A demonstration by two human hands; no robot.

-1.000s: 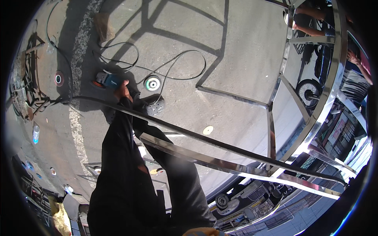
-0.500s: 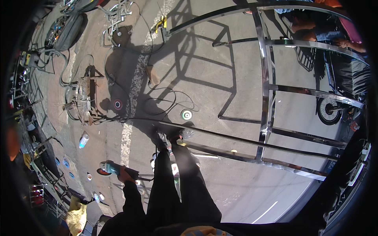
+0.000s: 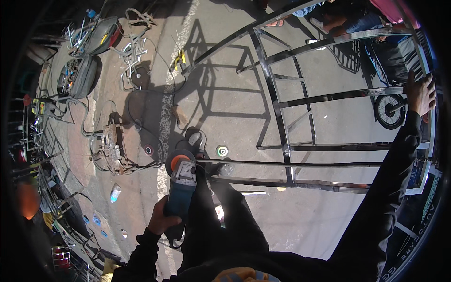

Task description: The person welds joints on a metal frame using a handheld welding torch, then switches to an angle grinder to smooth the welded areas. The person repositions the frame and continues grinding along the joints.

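Observation:
My left hand [image 3: 162, 218] is closed around the body of a teal angle grinder [image 3: 180, 191], held in front of my legs. The grinder's disc has an orange centre and points away from me. Far out to the right, my right hand [image 3: 421, 95] grips an outer bar of a large welded metal frame [image 3: 284, 135] made of square tubing. Its fingers lie over the bar, partly hiding it. Long bars of the frame reach leftward to near my feet.
A green-ringed disc [image 3: 222, 151] and a red-ringed disc [image 3: 149, 150] lie on the pavement. Cables run past a rusty metal stand [image 3: 112, 148]. A plastic bottle [image 3: 115, 192] lies at left. Tool-filled containers [image 3: 77, 77] stand at far left; a motorcycle wheel [image 3: 390, 111] and people are at right.
My left hand has brought the grinder up and rightward, in front of my legs. My right hand has come into view on the frame. The view has shifted.

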